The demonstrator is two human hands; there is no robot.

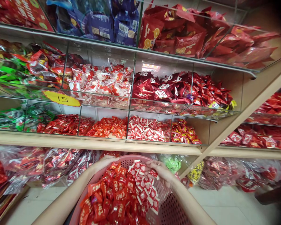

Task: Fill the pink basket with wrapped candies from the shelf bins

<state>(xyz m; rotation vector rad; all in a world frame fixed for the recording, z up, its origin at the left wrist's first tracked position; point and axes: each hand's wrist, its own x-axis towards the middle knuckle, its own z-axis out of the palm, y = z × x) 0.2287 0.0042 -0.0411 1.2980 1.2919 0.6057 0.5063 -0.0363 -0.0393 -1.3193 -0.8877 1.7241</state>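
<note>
A pink perforated plastic basket (pixel 165 200) is in front of me at the bottom of the view. Red wrapped candies (pixel 118 195) fill its left and middle part, and smaller red-and-white wrapped candies (pixel 144 187) lie in a heap toward its right side. My left hand (pixel 105 162) grips the basket's far left rim, with its fingertips partly hidden. Inside the basket at the far right, my right hand (pixel 162 172) has its fingers curled round a few red-and-white candies at the heap's edge.
Glass-fronted shelves (pixel 103 107) of sorted candies rise ahead, with a yellow price tag (pixel 61 98) reading 15. A wooden shelf edge (pixel 61 139) runs just beyond the basket. Clear bags of candy (pixel 58 164) stand beneath it, and a slanting wooden post (pixel 231 125) is at right.
</note>
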